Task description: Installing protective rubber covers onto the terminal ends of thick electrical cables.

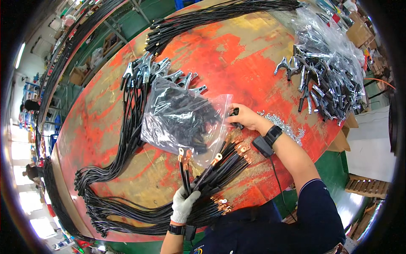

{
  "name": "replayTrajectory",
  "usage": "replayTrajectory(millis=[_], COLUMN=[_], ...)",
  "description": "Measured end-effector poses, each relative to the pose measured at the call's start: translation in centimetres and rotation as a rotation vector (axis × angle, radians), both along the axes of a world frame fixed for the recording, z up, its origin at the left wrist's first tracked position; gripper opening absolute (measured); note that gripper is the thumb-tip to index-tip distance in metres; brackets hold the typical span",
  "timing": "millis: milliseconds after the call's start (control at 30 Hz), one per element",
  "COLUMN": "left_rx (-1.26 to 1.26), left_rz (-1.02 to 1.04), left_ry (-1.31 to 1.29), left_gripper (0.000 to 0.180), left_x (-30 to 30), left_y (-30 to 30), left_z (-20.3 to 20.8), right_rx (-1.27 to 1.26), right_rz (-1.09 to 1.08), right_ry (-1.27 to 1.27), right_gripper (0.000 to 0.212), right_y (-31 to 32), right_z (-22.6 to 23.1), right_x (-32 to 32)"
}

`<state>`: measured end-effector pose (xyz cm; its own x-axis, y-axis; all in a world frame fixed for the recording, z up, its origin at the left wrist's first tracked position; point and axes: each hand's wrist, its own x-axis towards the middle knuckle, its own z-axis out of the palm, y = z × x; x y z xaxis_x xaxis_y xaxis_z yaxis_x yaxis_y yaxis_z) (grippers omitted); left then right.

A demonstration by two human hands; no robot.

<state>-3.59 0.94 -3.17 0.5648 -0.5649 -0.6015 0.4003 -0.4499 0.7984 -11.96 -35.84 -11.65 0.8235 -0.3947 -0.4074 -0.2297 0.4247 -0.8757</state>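
Observation:
My left hand [185,206], in a white glove, is closed round a few black cables [185,178] whose upper ends carry copper ring lugs [217,159]. More black cables with copper ends lie beside and under it. My bare right hand [247,117] is closed on small black sleeves [238,125] at the right edge of a clear plastic bag [157,134]. Many similar black pieces fill that bag. Its plastic partly covers the cables and metal clamps [146,67] behind it.
A heap of metal clamps with black handles [330,91] lies at the right under clear plastic. Small silver parts [292,131] are scattered near my right wrist. Another black cable bundle [190,26] runs along the far edge of the worn red table [249,55].

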Motion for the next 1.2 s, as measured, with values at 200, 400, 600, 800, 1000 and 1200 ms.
replayTrajectory(millis=[200,400,600,800,1000,1200], left_rx=[0.068,0.039,-0.042,-0.04,-0.03,-0.024], left_rz=[-0.011,-0.032,-0.012,-0.062,-0.103,-0.133], left_ry=[-0.012,0.012,0.097,0.08,0.04,-0.027], left_gripper=[0.024,0.021,0.021,0.02,0.019,0.019], left_x=[0.2,-0.1,-0.1,-0.7,-1.4,-1.6], left_y=[0.3,0.2,0.0,0.9,1.5,2.1], left_z=[0.3,0.3,1.5,1.7,1.9,1.9], right_rx=[-1.367,-1.765,-0.878,0.394,0.609,0.489], right_rz=[0.576,0.515,-0.1,-0.564,-0.69,-0.755], right_ry=[0.217,-0.156,-0.17,-0.197,-0.262,-0.346], right_gripper=[0.037,0.014,0.032,0.029,0.03,0.031], right_y=[0.6,0.3,3.2,9.8,15.1,16.2], right_z=[1.1,-1.4,3.4,9.4,9.5,12.0], right_x=[2.6,3.1,-2.1,-8.7,-10.6,-10.1])
